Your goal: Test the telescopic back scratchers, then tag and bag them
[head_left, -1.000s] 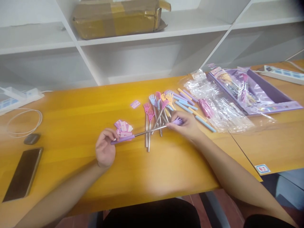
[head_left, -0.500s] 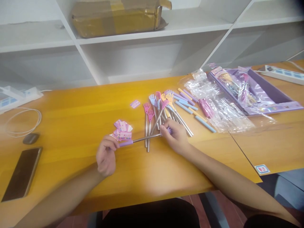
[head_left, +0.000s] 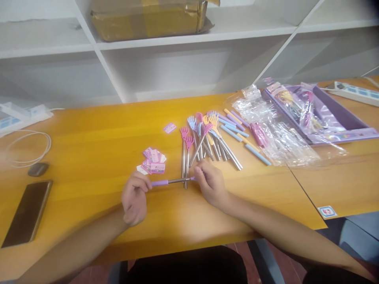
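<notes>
Both my hands hold one small telescopic back scratcher point(head_left: 173, 181) over the orange table point(head_left: 89, 134). My left hand point(head_left: 134, 197) is closed on its purple handle end. My right hand point(head_left: 211, 183) is closed on the other end, hiding the purple claw head. The metal shaft between them is short. Just behind lies a pile of similar scratchers point(head_left: 204, 138) with pink, blue, orange and purple heads. A small heap of pink paper tags point(head_left: 152, 161) sits beside my left hand.
Clear plastic bags point(head_left: 272, 130) and a purple display box point(head_left: 322, 114) lie at the right. One loose tag point(head_left: 169, 127) lies further back. A phone point(head_left: 25, 213), a small grey object point(head_left: 38, 169), a white cable point(head_left: 25, 148) and power strips point(head_left: 353, 90) ring the table. White shelves hold a cardboard parcel point(head_left: 148, 17).
My right hand has moved left towards my left hand, and the scratcher's shaft has become much shorter between them. The left hand has barely moved.
</notes>
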Demonstrator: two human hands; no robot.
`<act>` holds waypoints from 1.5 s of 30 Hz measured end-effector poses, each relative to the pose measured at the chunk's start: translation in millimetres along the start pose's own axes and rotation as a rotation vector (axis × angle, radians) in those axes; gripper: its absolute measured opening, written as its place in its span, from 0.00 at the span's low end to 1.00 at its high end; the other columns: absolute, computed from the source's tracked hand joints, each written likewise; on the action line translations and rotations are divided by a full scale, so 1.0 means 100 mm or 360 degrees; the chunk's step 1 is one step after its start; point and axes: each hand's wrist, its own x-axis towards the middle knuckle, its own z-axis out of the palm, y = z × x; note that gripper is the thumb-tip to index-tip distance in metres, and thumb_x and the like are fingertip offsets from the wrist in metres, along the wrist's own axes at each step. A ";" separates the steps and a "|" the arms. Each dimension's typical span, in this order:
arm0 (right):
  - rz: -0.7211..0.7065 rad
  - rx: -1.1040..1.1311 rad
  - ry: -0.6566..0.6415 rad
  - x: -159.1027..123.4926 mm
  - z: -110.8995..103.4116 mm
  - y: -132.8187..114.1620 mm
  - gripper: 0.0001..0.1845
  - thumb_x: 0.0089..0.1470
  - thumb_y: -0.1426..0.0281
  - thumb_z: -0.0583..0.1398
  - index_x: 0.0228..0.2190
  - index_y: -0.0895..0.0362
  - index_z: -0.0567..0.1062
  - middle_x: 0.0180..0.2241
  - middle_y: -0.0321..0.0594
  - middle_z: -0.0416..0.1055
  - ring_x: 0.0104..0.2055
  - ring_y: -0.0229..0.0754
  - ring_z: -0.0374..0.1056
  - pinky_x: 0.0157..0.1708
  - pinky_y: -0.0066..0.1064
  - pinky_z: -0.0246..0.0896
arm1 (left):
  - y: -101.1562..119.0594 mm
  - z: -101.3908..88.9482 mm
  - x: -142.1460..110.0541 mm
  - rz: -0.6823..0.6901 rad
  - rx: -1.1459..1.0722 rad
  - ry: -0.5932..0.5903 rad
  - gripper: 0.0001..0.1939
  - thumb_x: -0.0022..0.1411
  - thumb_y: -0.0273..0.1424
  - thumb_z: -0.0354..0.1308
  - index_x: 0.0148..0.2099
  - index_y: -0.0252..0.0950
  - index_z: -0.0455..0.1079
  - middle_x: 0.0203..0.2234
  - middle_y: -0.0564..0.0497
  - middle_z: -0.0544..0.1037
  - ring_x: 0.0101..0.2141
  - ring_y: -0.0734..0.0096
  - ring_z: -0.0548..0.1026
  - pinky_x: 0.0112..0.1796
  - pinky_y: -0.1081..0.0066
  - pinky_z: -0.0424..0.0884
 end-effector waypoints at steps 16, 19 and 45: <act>0.0026 0.0091 -0.0073 -0.08 0.09 0.04 0.21 0.77 0.63 0.51 0.30 0.52 0.69 0.28 0.39 0.69 0.31 0.43 0.66 0.33 0.36 0.62 | 0.03 0.04 -0.05 -0.0095 0.0022 0.0004 0.23 0.61 0.56 0.57 0.33 0.41 0.72 0.24 0.48 0.71 0.27 0.59 0.68 0.30 0.60 0.60; 0.0055 0.0060 -0.0073 -0.08 0.10 0.04 0.22 0.77 0.61 0.50 0.29 0.52 0.68 0.28 0.39 0.68 0.30 0.42 0.65 0.33 0.36 0.61 | 0.04 0.05 -0.07 -0.0055 0.0018 -0.0059 0.21 0.62 0.53 0.56 0.34 0.41 0.73 0.24 0.48 0.71 0.27 0.59 0.68 0.30 0.60 0.59; 0.0021 0.0122 -0.0106 -0.09 0.15 -0.01 0.21 0.77 0.64 0.50 0.28 0.52 0.66 0.27 0.37 0.66 0.29 0.42 0.65 0.31 0.35 0.59 | 0.10 0.11 -0.08 0.0032 0.0141 -0.0165 0.22 0.65 0.52 0.51 0.34 0.41 0.74 0.22 0.49 0.72 0.23 0.60 0.69 0.27 0.59 0.61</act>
